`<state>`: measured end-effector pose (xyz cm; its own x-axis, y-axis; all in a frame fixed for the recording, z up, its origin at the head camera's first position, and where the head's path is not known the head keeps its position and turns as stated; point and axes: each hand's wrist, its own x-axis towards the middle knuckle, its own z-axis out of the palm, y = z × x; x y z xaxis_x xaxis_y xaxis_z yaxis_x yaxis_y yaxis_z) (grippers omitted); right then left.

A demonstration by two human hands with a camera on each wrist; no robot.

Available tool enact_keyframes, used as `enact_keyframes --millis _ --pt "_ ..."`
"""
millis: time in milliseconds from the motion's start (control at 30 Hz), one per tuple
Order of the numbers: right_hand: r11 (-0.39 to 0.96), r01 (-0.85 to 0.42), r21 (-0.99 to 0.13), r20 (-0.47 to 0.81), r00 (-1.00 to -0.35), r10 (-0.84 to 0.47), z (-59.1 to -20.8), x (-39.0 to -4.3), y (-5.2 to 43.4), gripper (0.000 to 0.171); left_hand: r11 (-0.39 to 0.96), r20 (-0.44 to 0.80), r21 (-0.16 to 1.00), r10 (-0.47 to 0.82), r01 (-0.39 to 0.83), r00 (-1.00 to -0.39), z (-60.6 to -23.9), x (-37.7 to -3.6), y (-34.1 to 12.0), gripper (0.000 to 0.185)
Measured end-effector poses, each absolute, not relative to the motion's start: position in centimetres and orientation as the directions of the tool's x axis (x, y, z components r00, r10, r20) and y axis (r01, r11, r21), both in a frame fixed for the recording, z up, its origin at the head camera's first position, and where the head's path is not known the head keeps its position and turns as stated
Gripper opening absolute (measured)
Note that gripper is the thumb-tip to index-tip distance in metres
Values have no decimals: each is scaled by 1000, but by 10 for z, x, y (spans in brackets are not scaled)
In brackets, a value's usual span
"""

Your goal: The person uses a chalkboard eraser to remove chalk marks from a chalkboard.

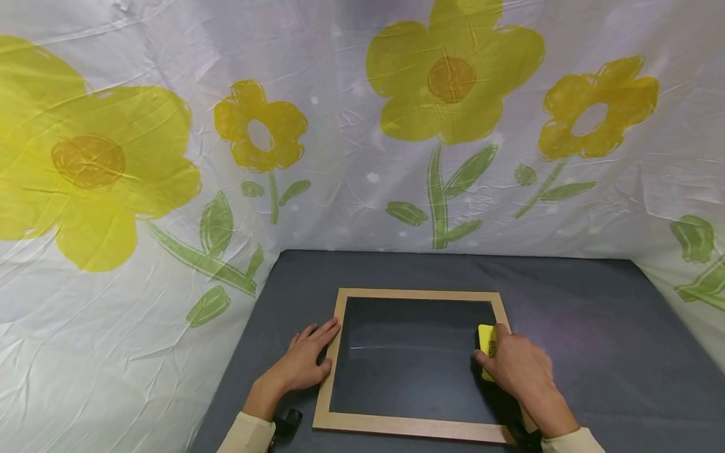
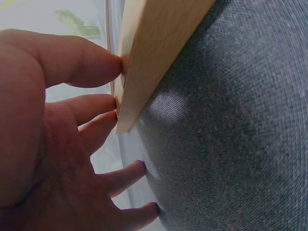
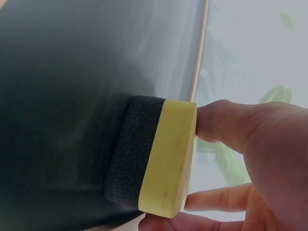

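The left hand lies flat on the table, fingers straight, tips pressed to the left rail of the board. The right hand grips the eraser, dark felt face on the slate near the right rail. The board lies flat at the table's near middle, long axis left to right. The eraser's long axis runs near to far. Judgement: keep the felt flat, press evenly, brace the frame. Floral cloth hangs behind.
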<state>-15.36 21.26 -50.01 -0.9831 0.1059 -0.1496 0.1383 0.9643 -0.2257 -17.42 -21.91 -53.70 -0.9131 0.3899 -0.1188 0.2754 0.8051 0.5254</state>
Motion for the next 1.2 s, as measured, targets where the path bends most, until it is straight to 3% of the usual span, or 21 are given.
enact_keyframes --millis 1200 --pt "974 76 -215 -111 -992 53 -500 -158 188 75 807 -116 525 382 270 -917 -538 -174 -218 71"
